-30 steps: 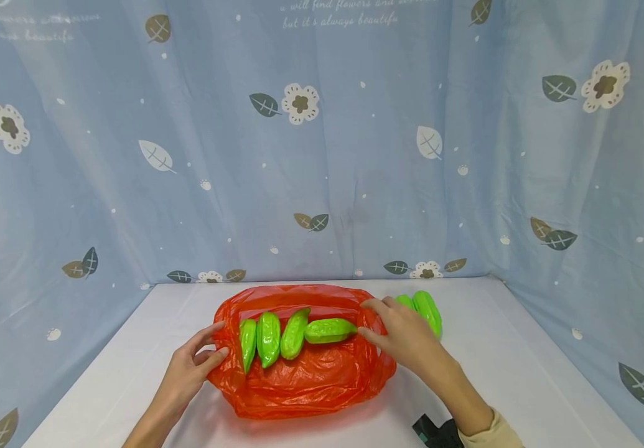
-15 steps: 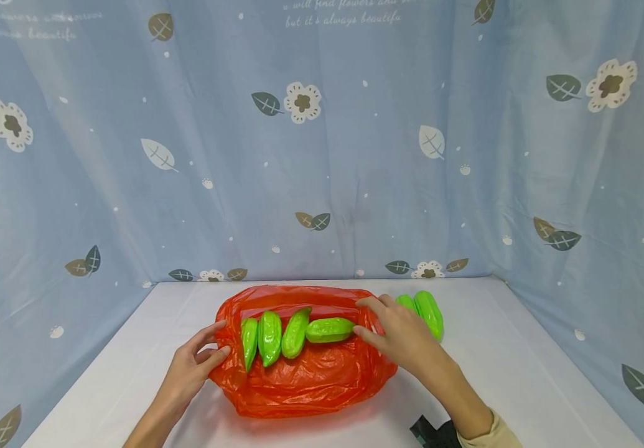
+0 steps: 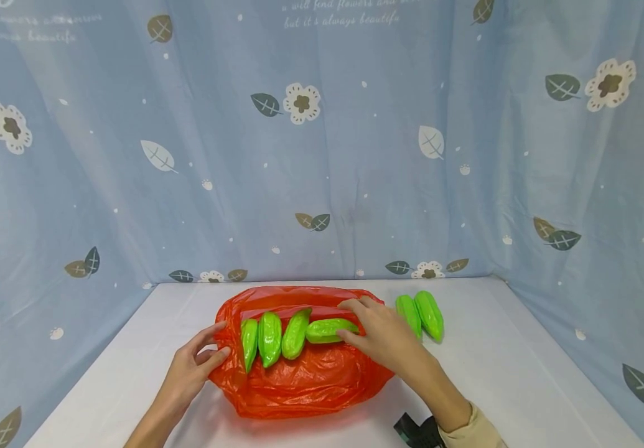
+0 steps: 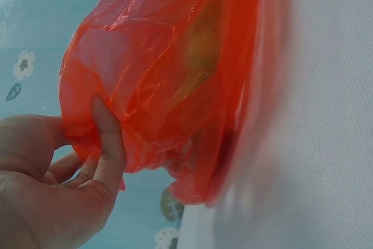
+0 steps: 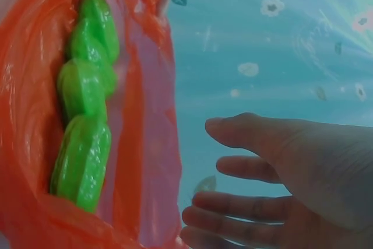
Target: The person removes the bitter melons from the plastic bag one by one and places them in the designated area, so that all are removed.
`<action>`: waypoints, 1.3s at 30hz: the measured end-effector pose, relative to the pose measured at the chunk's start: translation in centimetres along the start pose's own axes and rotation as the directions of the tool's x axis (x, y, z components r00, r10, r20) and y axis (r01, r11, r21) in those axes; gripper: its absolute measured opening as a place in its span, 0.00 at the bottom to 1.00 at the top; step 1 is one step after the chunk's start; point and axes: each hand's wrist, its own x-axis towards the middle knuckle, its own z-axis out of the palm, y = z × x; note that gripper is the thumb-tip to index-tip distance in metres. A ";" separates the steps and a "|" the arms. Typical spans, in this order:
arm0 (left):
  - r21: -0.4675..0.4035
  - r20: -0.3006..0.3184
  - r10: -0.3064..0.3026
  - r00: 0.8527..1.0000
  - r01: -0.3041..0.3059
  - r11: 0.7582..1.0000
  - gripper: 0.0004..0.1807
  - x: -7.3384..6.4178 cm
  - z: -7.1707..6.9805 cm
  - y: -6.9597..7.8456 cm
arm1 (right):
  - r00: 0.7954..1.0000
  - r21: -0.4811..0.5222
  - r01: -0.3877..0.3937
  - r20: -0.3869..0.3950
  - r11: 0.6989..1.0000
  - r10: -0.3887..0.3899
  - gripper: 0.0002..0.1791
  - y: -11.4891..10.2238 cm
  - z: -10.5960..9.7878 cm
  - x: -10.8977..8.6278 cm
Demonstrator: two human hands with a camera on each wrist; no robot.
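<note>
A red plastic bag [image 3: 305,389] lies on the table with its mouth open and its sides rolled out. Several glossy green, ridged, pointed pieces that look like toy gourds [image 3: 270,339] rest in a row inside it. The rightmost gourd [image 3: 324,331] lies sideways. My left hand [image 3: 193,361] pinches the bag's left rim between thumb and fingers, also seen in the left wrist view [image 4: 76,173]. My right hand [image 3: 380,330] hovers over the bag's right end, its fingers extended and holding nothing. Its fingertips come near the rightmost gourd; contact is unclear.
Two more green gourds [image 3: 429,316] lie side by side on the white table [image 3: 501,373], right of the bag. A blue curtain [image 3: 322,155] with leaves and flowers surrounds the table's back and sides. A black strap [image 3: 419,430] hangs by the right wrist.
My right hand has moved left from the bag's right rim to above its inside, uncovering more of the two gourds on the table. The left hand stays in place.
</note>
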 end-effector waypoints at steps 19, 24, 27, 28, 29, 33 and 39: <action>-0.016 0.007 0.009 1.000 -0.009 1.000 0.32 0.0 -0.1 0.2 | 0.962 0.017 0.047 0.267 0.999 -0.050 0.25 -0.9 1.3 3.0; -0.007 0.008 0.003 1.000 -0.003 1.000 0.32 -0.1 -0.1 0.1 | 0.952 0.025 0.069 0.297 0.997 -0.074 0.26 -0.9 2.0 3.7; -0.016 0.006 -0.002 1.000 0.002 1.000 0.32 -0.1 -0.1 0.1 | 0.948 0.022 0.074 0.307 0.997 -0.077 0.27 -0.8 2.4 4.2; -0.017 0.006 -0.003 1.000 0.003 1.000 0.32 -0.1 -0.1 0.1 | 0.947 0.020 0.077 0.311 0.997 -0.079 0.27 -0.8 2.5 4.4; -0.021 0.005 -0.005 1.000 0.005 1.000 0.31 -0.1 -0.1 0.2 | 0.945 0.017 0.079 0.317 0.997 -0.080 0.27 -0.7 2.6 4.5; -0.021 0.005 -0.009 1.000 0.009 1.000 0.31 -0.1 -0.1 0.2 | 0.937 0.010 0.076 0.342 0.997 -0.075 0.27 -0.4 3.2 5.2; -0.013 0.007 -0.018 1.000 0.018 1.000 0.32 0.0 -0.1 0.2 | 0.930 0.010 0.087 0.358 0.996 -0.085 0.28 -0.1 3.8 5.7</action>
